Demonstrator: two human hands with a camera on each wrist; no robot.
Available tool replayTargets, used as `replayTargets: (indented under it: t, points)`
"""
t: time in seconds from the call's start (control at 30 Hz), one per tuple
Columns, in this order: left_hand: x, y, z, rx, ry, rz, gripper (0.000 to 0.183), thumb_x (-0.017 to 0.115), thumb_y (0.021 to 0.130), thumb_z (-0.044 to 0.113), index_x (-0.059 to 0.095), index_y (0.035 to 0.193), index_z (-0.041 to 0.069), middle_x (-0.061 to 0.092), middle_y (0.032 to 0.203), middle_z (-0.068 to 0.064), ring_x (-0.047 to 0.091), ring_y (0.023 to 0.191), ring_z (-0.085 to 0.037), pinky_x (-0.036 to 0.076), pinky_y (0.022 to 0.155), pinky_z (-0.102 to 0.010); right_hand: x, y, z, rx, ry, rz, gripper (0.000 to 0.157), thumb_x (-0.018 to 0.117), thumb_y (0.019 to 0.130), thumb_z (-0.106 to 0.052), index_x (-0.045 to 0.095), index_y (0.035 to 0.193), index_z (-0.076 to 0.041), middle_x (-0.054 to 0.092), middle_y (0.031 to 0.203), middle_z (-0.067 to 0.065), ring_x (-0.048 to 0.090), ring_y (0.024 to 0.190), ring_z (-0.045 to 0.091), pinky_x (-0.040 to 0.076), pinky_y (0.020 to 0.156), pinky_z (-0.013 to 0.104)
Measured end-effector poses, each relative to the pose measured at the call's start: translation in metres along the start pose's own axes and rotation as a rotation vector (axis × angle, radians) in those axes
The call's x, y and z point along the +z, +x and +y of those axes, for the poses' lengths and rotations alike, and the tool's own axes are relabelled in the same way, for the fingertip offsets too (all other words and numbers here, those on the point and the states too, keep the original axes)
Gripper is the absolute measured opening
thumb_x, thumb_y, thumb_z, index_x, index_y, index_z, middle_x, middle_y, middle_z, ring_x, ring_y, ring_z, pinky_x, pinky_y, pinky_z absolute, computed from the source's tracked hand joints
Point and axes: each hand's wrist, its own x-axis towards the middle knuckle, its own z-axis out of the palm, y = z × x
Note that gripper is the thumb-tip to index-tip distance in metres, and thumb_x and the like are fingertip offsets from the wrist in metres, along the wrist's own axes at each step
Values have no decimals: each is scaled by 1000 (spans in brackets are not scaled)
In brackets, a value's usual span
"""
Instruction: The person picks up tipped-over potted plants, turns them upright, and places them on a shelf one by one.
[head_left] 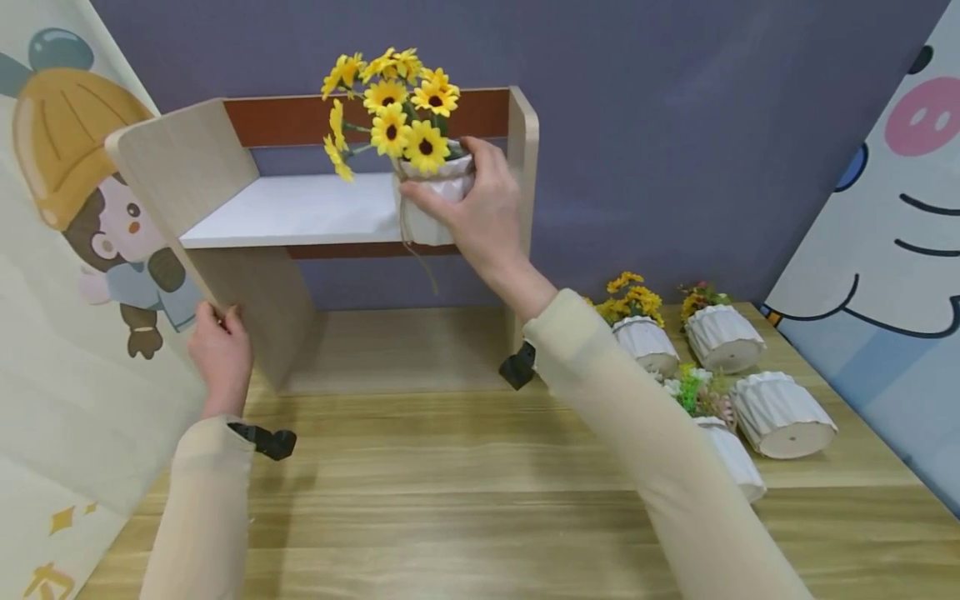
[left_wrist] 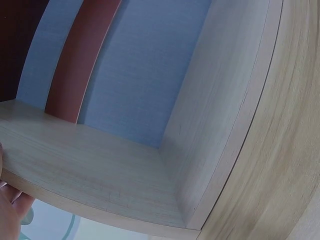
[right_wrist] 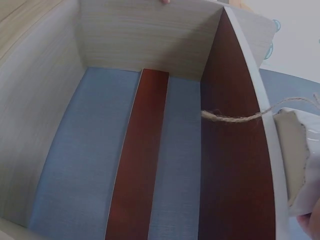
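Note:
My right hand [head_left: 491,208] grips a white pleated flowerpot [head_left: 427,218] with yellow artificial flowers [head_left: 390,129], thumb in front and fingers around the far side. The pot is at the right part of the white upper shelf board [head_left: 307,208]. In the right wrist view, its base is close to the board's edge; whether it touches is unclear. A twine end [right_wrist: 230,118] hangs from the pot over that edge. My left hand [head_left: 223,354] holds the front edge of the small bookshelf's left side panel [head_left: 262,308], with fingers and thumb on either side of it.
The bookshelf's lower board [head_left: 397,350] stands on a wood-grain table [head_left: 420,500] against a blue-grey wall. On the table's right, several white pots lie tipped over, among them one with yellow flowers [head_left: 645,342] and a bigger-looking one [head_left: 783,412]. Cartoon-printed panels flank both sides.

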Motion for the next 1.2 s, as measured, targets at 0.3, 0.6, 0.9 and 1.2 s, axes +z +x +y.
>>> replayTargets:
  t: [0.3,0.6,0.9,1.2]
  points:
    - [-2,-9,4,12,-7,34,38,39,95,34,46,109,-1,58,111,-24,54,103,-40,40,83,-49,4,2,3,49,3,-76,94,69,67,-59,36,136,-5,42,137,5,40,124,10,32,99,18]
    - [-3,-11,4,7,5,31,39,38,96,34,46,110,-1,59,111,-24,56,102,-40,42,81,-50,-9,-5,17,-99,-1,-209,99,66,76,-49,11,145,-5,28,146,10,26,134,12,22,106,21]
    - [-4,-18,6,28,8,63,36,40,95,32,45,106,-2,58,101,-26,55,97,-43,40,77,-50,-19,-6,23,-161,-1,-253,85,62,79,-47,22,142,-7,31,144,8,31,131,12,27,104,23]
    - [-4,-32,16,17,11,76,38,38,96,34,45,107,-2,58,102,-26,54,98,-43,39,79,-50,-17,1,23,-132,-16,-330,90,63,78,-51,18,142,-7,30,145,7,34,130,13,31,102,24]
